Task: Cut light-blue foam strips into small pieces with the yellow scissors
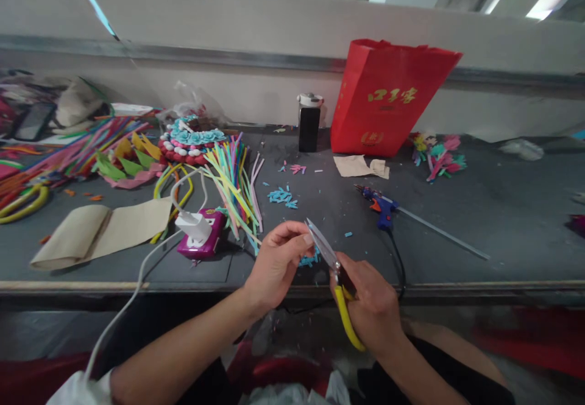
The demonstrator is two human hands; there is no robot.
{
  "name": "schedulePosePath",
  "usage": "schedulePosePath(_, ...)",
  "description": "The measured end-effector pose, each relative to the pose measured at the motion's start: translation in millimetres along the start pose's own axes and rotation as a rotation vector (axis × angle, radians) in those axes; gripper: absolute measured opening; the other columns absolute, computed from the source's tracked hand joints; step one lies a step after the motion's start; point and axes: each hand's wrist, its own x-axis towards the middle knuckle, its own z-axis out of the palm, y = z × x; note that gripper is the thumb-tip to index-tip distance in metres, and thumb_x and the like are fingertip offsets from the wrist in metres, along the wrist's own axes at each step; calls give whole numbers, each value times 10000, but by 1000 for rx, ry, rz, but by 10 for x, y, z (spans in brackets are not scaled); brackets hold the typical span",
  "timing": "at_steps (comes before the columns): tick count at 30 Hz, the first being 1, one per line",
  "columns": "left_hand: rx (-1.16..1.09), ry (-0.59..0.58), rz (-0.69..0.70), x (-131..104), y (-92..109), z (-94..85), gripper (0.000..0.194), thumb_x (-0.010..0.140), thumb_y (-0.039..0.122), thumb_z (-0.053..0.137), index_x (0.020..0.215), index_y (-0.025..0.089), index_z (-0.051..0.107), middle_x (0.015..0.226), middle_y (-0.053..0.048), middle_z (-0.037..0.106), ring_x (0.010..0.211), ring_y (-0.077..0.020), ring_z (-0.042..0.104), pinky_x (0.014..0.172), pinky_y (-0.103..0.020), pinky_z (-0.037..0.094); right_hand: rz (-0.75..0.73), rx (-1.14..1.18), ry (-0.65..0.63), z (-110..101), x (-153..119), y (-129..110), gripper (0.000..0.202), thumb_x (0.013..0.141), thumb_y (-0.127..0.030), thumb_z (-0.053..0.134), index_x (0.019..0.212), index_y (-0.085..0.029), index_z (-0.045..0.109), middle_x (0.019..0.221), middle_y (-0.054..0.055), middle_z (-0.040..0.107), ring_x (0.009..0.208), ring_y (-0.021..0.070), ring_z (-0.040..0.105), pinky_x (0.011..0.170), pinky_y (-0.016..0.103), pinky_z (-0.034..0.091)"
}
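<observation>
My right hand (372,298) grips a pair of scissors (343,313) by the yellow handles, with the metal blades pointing up and to the left. Beside the blade tips, my left hand (278,265) is closed in a pinch; whatever lies between thumb and fingers is too small to make out. Below these fingers is a small heap of blue cut pieces (309,259), partly hidden by the hand and blades. Farther back on the dark table (439,210) lies another pile of short blue pieces (282,197), with a few pink pieces (298,169) behind it.
A blue glue gun (385,209) with a long glue stick lies to the right, its cord running off the front edge. Pastel pipe cleaners (235,179), a purple power socket (208,237) with a white plug, and brown paper (82,234) lie left. Behind stands a red bag (388,97).
</observation>
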Motion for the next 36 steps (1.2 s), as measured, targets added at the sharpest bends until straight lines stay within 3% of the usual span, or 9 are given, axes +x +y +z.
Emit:
schedulePosePath(15,67,35,-48,29,44,-76,112,693,178,777,758,161,688,671,10,632,600,-90,548,609,-210,426,9,2,-62,18,22,0,353,854,-60,431,1151,-131,609,727,24,611,646,163,558,598,272,421)
schedulePosePath(22,4,16,-69,34,63,-107,87,707,165,755,750,161,679,647,24,609,580,-78,533,608,-207,417,61,4,9,65,-55,29,340,836,-117,553,1171,-159,592,845,29,642,730,165,595,707,288,457)
schedulePosePath(28,47,-18,-54,46,55,-122,80,725,183,733,762,173,662,643,33,593,595,-85,535,618,-214,417,76,45,5,41,-39,14,280,868,-179,572,1146,-188,602,818,16,642,707,158,605,686,281,477)
schedulePosePath(32,371,-56,4,17,57,-139,59,746,189,703,767,172,651,664,21,607,617,-91,532,616,-213,414,60,75,131,-40,20,-56,188,884,-240,592,1057,-174,621,794,17,670,672,138,637,673,244,502)
schedulePosePath(34,661,-120,141,-12,39,-139,32,749,141,665,738,160,641,691,5,618,639,-99,540,630,-221,423,89,81,173,-93,33,-102,167,895,-293,583,1005,-177,628,731,1,669,603,128,638,631,224,508)
schedulePosePath(36,923,-213,368,-44,2,-138,72,751,90,611,723,155,624,703,-7,621,647,-108,549,637,-232,431,148,104,179,-134,24,-143,185,904,-354,567,967,-192,629,672,-26,654,522,113,616,581,208,505)
